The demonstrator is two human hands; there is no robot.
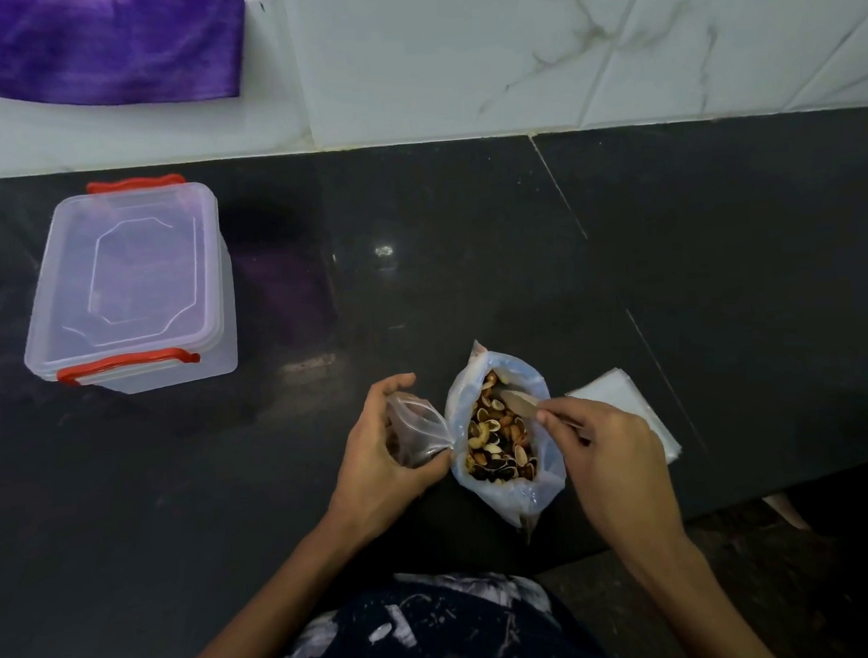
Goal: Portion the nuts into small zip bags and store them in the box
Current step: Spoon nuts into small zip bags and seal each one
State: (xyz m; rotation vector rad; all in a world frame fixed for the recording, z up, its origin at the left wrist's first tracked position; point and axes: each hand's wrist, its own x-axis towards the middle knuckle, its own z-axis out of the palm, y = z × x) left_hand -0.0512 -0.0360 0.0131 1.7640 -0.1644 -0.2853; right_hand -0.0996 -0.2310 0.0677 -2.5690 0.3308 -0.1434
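A large open plastic bag (533, 489) full of mixed nuts (498, 438) stands on the dark counter near its front edge. My left hand (378, 457) grips a small clear zip bag (417, 427) just left of it, its mouth turned toward the big bag. My right hand (614, 450) holds a metal spoon (521, 403) whose bowl is over the nuts at the big bag's mouth. A clear plastic box (128, 289) with red latches sits at the far left with its lid on.
A flat stack of spare clear zip bags (627, 409) lies on the counter behind my right hand. A purple cloth (100, 44) hangs on the tiled wall at the back left. The counter's front edge (732, 494) runs just below the big bag.
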